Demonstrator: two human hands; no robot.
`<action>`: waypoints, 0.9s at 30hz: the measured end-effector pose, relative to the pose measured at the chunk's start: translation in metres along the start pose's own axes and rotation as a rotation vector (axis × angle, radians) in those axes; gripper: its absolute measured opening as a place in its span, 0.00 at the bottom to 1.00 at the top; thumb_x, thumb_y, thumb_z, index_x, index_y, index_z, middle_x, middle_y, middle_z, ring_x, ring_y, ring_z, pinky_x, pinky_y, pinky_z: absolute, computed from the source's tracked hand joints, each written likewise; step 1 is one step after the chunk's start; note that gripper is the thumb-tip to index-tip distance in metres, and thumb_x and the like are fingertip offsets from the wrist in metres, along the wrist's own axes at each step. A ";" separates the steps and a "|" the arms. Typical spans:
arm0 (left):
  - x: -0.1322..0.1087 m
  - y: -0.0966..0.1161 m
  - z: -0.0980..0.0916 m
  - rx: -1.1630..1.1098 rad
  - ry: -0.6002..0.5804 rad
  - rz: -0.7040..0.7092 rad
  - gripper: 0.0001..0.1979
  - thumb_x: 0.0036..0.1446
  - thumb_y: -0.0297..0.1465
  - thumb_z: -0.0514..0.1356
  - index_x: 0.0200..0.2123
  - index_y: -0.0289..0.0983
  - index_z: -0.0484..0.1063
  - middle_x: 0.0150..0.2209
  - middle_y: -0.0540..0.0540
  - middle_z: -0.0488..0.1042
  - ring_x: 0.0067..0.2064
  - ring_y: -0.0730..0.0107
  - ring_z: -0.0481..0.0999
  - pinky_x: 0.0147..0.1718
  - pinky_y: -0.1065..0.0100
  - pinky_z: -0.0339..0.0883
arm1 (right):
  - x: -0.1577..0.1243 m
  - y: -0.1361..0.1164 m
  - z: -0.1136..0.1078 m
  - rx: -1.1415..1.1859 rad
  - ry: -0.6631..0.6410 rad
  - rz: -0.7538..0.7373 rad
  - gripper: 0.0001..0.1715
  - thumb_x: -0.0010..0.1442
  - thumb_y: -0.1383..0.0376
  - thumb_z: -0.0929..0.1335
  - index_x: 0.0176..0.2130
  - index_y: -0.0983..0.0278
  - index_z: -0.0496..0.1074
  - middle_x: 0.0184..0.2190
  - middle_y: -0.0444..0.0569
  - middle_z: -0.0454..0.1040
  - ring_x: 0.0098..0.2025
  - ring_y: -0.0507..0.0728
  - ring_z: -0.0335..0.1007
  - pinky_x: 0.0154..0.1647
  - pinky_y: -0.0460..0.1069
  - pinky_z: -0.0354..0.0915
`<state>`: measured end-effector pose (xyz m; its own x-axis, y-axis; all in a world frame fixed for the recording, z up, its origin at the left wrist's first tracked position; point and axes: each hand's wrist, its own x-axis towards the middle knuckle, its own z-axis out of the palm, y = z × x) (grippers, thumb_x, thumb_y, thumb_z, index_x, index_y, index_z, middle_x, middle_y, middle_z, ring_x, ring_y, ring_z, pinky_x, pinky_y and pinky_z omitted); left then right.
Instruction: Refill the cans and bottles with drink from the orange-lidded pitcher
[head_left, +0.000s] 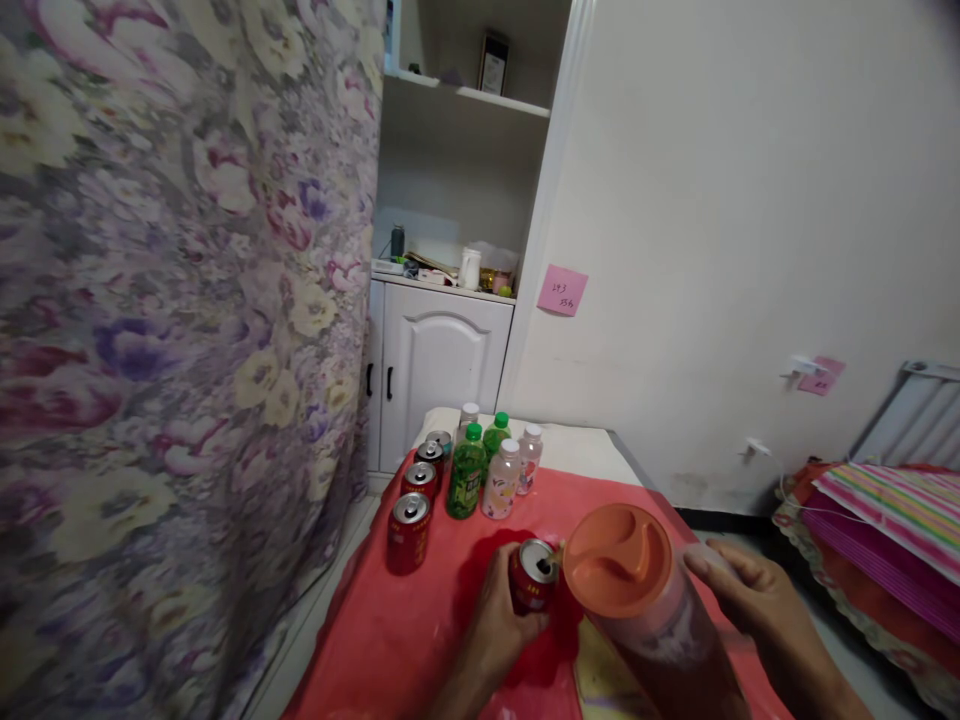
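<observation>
My left hand (501, 610) is wrapped around an opened red drink can (531, 588), holding it upright low over the red-covered table. In my right hand (757, 600) is the handle of a large see-through pitcher (675, 640) with an orange lid (619, 560). The pitcher leans left, its lid's edge close beside the can's top. A little brownish liquid seems to show between the spout and the can's opening, though it is small and blurred.
Red cans (409, 535) and darker ones line the table's left edge. Beside them stand green-capped bottles (466, 475) and white-capped bottles (502, 482). A yellowish sheet (600, 670) lies under the pitcher. A floral curtain (225, 300) hangs left; a bed (885, 540) is at right.
</observation>
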<state>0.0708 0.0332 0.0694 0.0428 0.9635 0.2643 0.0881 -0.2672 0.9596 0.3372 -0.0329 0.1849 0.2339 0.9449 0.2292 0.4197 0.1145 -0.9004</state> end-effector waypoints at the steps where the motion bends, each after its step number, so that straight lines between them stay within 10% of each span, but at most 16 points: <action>1: 0.000 0.000 0.000 -0.011 -0.025 0.009 0.31 0.39 0.27 0.70 0.50 0.40 0.71 0.50 0.43 0.80 0.53 0.53 0.79 0.54 0.58 0.72 | 0.000 0.000 0.000 0.001 0.003 0.003 0.32 0.52 0.40 0.71 0.22 0.61 0.59 0.24 0.41 0.53 0.28 0.53 0.50 0.27 0.46 0.53; 13: 0.002 -0.005 0.001 -0.032 -0.066 0.032 0.31 0.41 0.25 0.68 0.52 0.41 0.69 0.52 0.42 0.78 0.55 0.52 0.77 0.56 0.57 0.70 | 0.001 0.004 0.002 0.005 0.003 -0.014 0.28 0.54 0.42 0.71 0.24 0.62 0.67 0.24 0.41 0.57 0.28 0.53 0.51 0.28 0.46 0.53; 27: 0.002 -0.002 0.000 -0.042 -0.059 0.050 0.31 0.41 0.27 0.69 0.52 0.41 0.70 0.51 0.43 0.79 0.53 0.53 0.78 0.54 0.58 0.71 | -0.007 0.006 0.012 0.044 0.000 0.024 0.33 0.55 0.42 0.70 0.23 0.59 0.51 0.25 0.38 0.44 0.27 0.51 0.40 0.27 0.47 0.43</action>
<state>0.0703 0.0355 0.0676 0.1052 0.9459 0.3070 0.0422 -0.3127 0.9489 0.3277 -0.0357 0.1739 0.2432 0.9476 0.2074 0.3753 0.1052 -0.9209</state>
